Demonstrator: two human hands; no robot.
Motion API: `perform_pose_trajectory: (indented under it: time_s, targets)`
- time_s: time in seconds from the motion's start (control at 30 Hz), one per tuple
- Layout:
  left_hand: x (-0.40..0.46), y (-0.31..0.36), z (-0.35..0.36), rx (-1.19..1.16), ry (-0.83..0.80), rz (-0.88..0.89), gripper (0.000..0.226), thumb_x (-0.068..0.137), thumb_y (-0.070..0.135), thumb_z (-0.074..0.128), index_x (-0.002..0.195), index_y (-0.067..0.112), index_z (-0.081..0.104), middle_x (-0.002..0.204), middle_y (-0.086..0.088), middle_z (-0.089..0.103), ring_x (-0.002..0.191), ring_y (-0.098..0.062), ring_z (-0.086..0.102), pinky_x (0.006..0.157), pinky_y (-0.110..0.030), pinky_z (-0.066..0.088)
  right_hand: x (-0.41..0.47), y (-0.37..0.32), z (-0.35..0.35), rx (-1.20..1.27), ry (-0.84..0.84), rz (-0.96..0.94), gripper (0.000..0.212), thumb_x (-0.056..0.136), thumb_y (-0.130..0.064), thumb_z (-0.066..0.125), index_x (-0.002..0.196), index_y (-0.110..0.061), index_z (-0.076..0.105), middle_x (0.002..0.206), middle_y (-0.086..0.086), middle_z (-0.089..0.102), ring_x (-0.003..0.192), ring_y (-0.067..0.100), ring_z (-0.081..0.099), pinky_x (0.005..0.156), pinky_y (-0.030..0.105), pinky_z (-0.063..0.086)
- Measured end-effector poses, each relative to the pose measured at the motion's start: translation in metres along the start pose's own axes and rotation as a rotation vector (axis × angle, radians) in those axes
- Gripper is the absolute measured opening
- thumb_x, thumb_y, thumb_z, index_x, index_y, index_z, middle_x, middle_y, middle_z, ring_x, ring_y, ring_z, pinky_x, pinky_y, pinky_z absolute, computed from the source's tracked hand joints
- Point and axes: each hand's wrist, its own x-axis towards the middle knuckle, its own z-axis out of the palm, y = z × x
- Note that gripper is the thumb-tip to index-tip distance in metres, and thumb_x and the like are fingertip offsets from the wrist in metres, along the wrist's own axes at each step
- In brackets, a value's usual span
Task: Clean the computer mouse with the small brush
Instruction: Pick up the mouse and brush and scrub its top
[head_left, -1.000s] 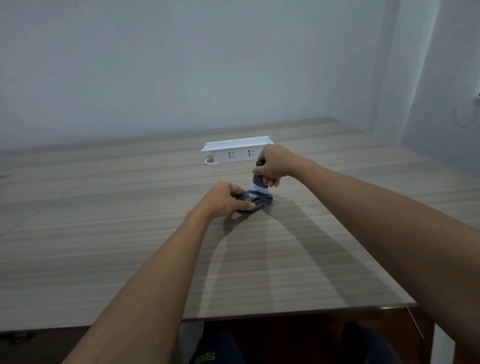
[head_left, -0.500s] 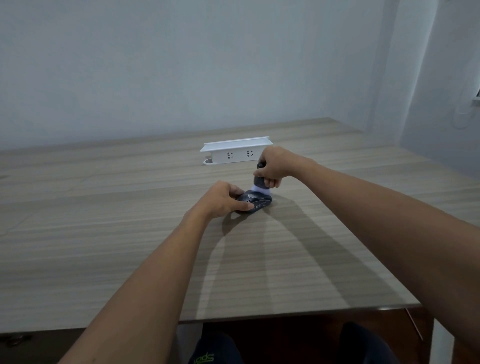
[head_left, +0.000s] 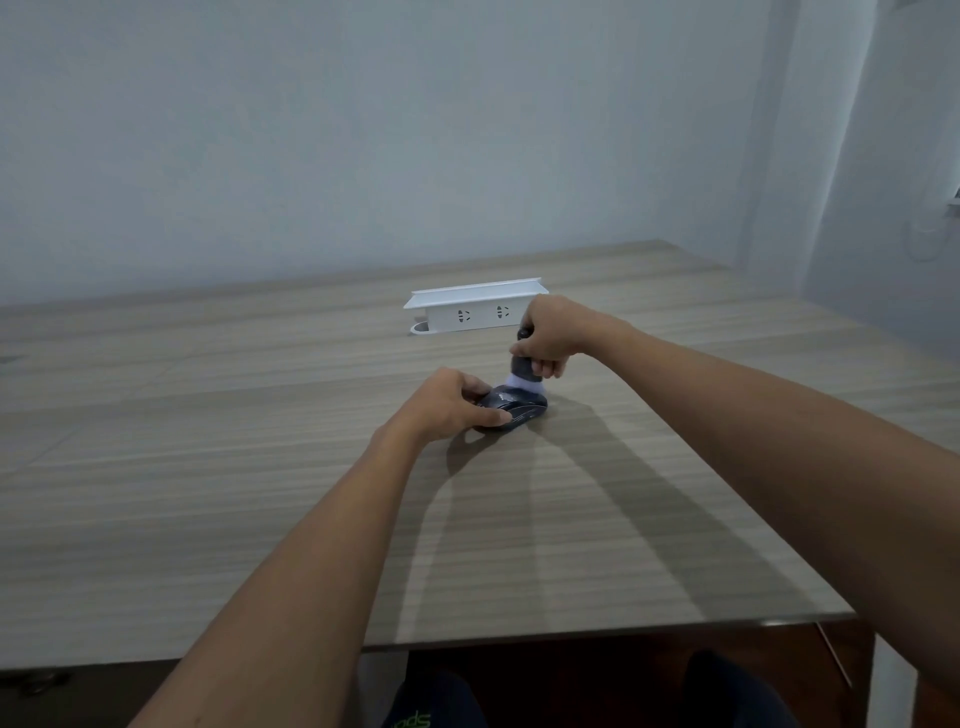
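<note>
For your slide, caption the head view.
Left hand steadies mouse on table; right hand presses brush onto it.

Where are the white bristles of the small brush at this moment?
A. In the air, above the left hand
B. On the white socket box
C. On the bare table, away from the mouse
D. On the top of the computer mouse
D: the right hand grips the small brush upright, with its bristles down on the computer mouse, which the left hand holds on the table.
</note>
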Motion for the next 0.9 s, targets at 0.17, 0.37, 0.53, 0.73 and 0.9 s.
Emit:
perform_pose_trajectory:
  time_s: [0.17,0.37,0.53,0.73,0.9]
  targets:
    - [0.001,0.000,0.000,-0.006,-0.003,-0.004,0.043,0.076,0.026,0.086,0.114,0.010,0.076,0.100,-0.003,0.078,0.098,-0.020,0.072,0.098,-0.039,0.055,-0.005,0.013,0.000,-0.030,0.002,0.025,0.027,0.098,-0.015,0.059,0.092,0.010,0.067,0.069,0.015,0.074,0.046,0.020,0.068,0.059,0.034,0.063]
    - [0.001,0.002,0.000,-0.011,0.001,-0.005,0.034,0.077,0.022,0.085,0.108,0.011,0.078,0.101,-0.009,0.078,0.094,-0.022,0.071,0.092,-0.036,0.054,-0.010,-0.001,-0.005,0.191,-0.029,-0.044,0.019,0.097,-0.014,0.062,0.092,0.003,0.069,0.071,0.016,0.070,0.049,0.020,0.064,0.043,0.024,0.052]
    - [0.002,0.001,0.002,-0.013,0.009,0.008,0.034,0.078,0.022,0.085,0.109,0.009,0.078,0.098,-0.008,0.079,0.091,-0.021,0.072,0.090,-0.035,0.055,-0.012,0.010,-0.009,0.192,-0.019,0.007,0.020,0.097,-0.013,0.062,0.083,0.001,0.067,0.065,0.012,0.069,0.044,0.017,0.062,0.043,0.025,0.053]
    - [0.007,-0.002,0.004,0.026,0.009,0.013,0.030,0.077,0.025,0.084,0.103,0.010,0.079,0.086,-0.002,0.077,0.081,-0.018,0.069,0.082,-0.033,0.053,-0.019,0.023,-0.009,0.085,0.017,0.083,0.025,0.097,-0.011,0.057,0.094,0.010,0.068,0.066,0.014,0.070,0.044,0.019,0.063,0.045,0.027,0.056]
    - [0.005,0.001,0.006,0.054,0.027,0.010,0.029,0.079,0.025,0.083,0.102,0.009,0.079,0.091,-0.008,0.078,0.078,-0.016,0.066,0.078,-0.032,0.052,-0.024,0.016,-0.011,0.110,0.041,0.076,0.016,0.093,-0.006,0.053,0.094,0.007,0.062,0.068,0.016,0.072,0.041,0.019,0.063,0.044,0.029,0.057]
